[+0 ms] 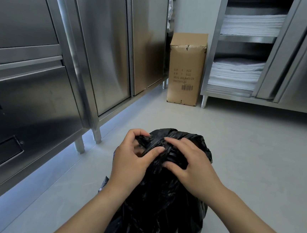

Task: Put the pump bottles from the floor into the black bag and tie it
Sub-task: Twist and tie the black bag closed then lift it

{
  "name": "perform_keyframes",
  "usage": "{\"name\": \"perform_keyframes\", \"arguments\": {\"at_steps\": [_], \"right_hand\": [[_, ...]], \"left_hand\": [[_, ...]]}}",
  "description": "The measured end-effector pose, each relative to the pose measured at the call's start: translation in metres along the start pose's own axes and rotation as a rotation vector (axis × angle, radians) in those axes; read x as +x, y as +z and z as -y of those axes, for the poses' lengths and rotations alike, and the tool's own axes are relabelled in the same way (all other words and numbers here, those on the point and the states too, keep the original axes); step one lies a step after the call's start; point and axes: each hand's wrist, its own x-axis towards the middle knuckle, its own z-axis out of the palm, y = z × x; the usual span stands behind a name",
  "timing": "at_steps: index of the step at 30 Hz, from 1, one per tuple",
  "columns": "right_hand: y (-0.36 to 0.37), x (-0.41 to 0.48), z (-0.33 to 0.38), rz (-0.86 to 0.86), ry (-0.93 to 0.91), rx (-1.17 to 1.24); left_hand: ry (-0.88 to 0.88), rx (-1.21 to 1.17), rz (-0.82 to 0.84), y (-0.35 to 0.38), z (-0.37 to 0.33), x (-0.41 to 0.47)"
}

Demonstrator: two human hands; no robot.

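Pale grey flooring (248, 143) is running between stainless steel cabinets (29, 105) at 9 o'clock and an open steel shelf unit (300, 60) at 2 o'clock, which is holding stacks of folded white towels (236, 75). A tall cardboard box (186, 69) is standing upright at 12 o'clock, between the two units.

At 6 o'clock the black bag (159, 209) is sitting on the floor, bulging, with its top gathered into twisted strands; its contents are hidden. The left hand (132, 157) is working at the bag's neck from the 9 o'clock side, its fingers curling tightly around a bunched strand of plastic and its thumb lying across the gathered top. The right hand (191, 162) is meeting it from the 3 o'clock side, fingers bending down over the twisted plastic and thumb pressing in beneath, pinching the neck narrowly. Both hands are almost touching over the bag's top.
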Motion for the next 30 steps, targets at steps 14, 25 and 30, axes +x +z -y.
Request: {"name": "perform_keyframes", "arguments": {"at_steps": [14,25,30], "right_hand": [[0.005,0.0,0.012,-0.162,0.251,0.327],[0.007,0.006,0.019,-0.494,0.389,0.543],[0.008,0.005,0.016,-0.519,0.415,0.538]], "left_hand": [[0.042,-0.078,0.127,-0.006,0.009,0.004],[-0.066,-0.168,0.052,-0.004,-0.001,0.0],[-0.06,-0.164,0.067,-0.005,-0.006,-0.001]]}}
